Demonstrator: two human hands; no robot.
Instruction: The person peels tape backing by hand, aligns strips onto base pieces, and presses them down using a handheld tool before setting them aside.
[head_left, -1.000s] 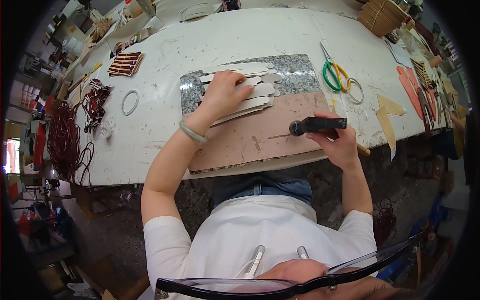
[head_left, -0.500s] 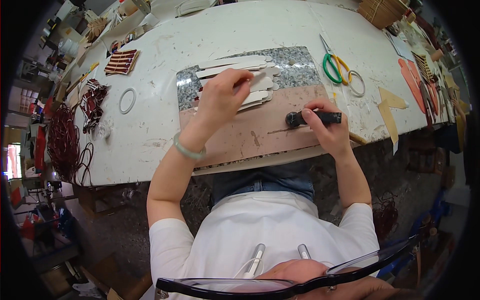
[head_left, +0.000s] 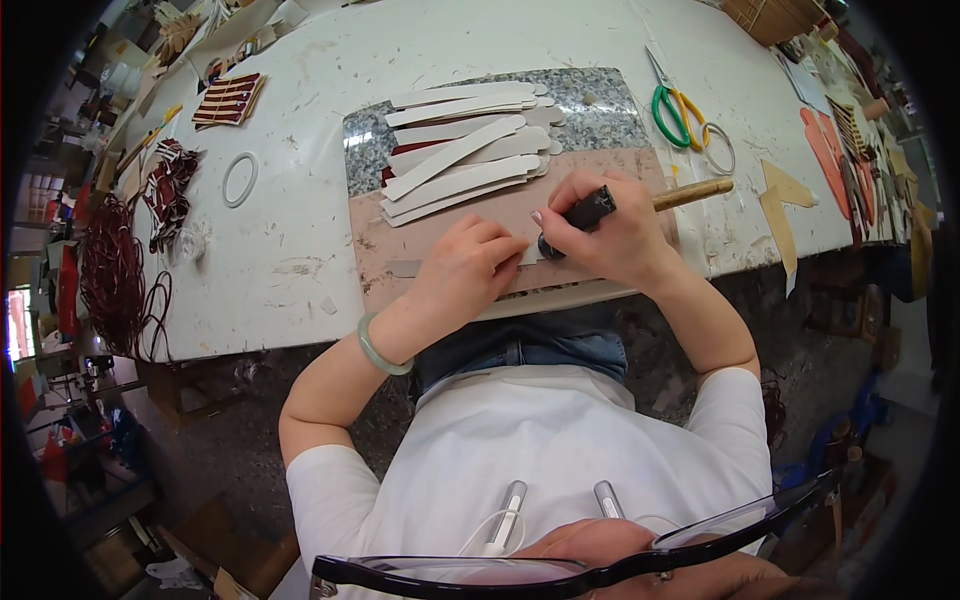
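Observation:
Both hands work at the near part of a pinkish board [head_left: 375, 228]. My left hand [head_left: 465, 262] is closed in a pinch over a thin pale strip [head_left: 404, 268] lying flat there. The hand covers the strip's middle. My right hand [head_left: 622, 228] is closed round the black head of a hammer [head_left: 592, 207], its wooden handle sticking out to the right. The round face of the hammer points down at the board, close to my left fingertips. Beyond my hands lies a pile of white strips [head_left: 465, 150], some with dark red showing between them.
A speckled stone slab [head_left: 600, 95] lies under the far strips. Scissors [head_left: 675, 115] with green and yellow handles and a ring [head_left: 720, 150] lie to the right, near tan pieces [head_left: 775, 215]. Leftward are another ring [head_left: 240, 180], a banded bundle [head_left: 230, 100] and dark red cords [head_left: 110, 275].
My left hand has come from the pile toward me, and a strip now lies under it. My right hand has moved left with the hammer, tilting its head downward.

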